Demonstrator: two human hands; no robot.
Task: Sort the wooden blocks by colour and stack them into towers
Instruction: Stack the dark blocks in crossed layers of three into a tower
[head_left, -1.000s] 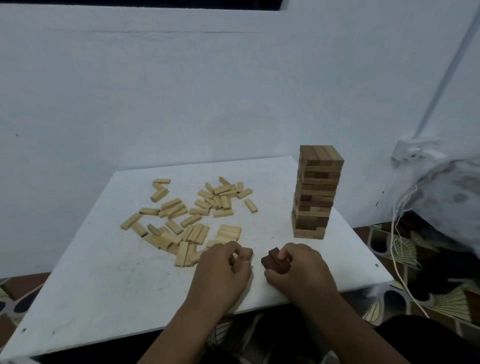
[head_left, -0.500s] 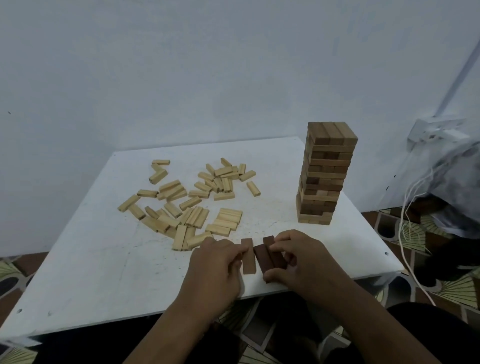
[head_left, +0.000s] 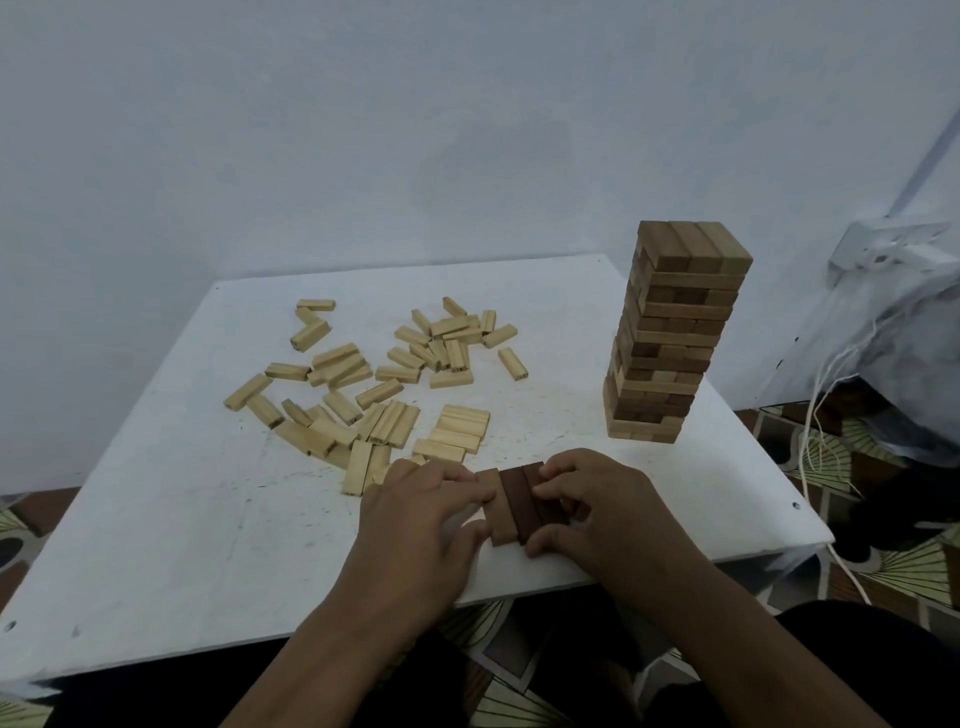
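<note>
Together, both hands close on a short row of brown blocks (head_left: 522, 506) lying flat near the front edge of the white table (head_left: 171, 530). The left hand (head_left: 415, 525) has its fingers curled over the lighter brown block on that side of the row, thumb at its near end. The right hand (head_left: 605, 512) pinches the darkest block on the opposite side, fingers bent over its top and thumb tucked at the near end. Three blocks lie side by side, touching, their long sides pointing away from the person.

Just beyond the row, towards the left hand's side, lies the scatter of pale blocks (head_left: 384, 379), some lined up in neat little groups, others loose at odd angles. Beyond the row on the right hand's side, well apart from it, stands the tower (head_left: 670, 338) of mixed brown layers, upright, near the table's far corner. White cables (head_left: 815, 415) hang off past the tower, over a patterned floor (head_left: 893, 561).
</note>
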